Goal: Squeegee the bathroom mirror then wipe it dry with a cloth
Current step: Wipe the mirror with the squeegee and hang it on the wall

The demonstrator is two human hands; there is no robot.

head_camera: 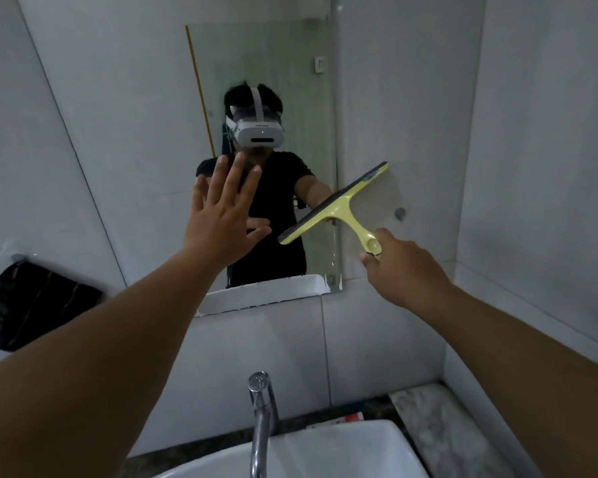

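Note:
A frameless mirror (273, 63) hangs on the white tiled wall ahead. My right hand (401, 267) grips the handle of a yellow squeegee (339, 205), whose dark blade lies slanted across the mirror's lower right edge, partly over the wall. My left hand (221, 215) is raised in front of the mirror's lower left part with fingers straight and spread; whether it touches the glass is unclear. A dark cloth (32, 305) hangs on the wall at the left, below a small hook.
A white ledge (259, 298) runs under the mirror. Below it a chrome tap (261, 419) rises over a white basin (325, 453). A marbled counter (435, 422) lies at the right, with a red and white packet (342, 419) behind the basin.

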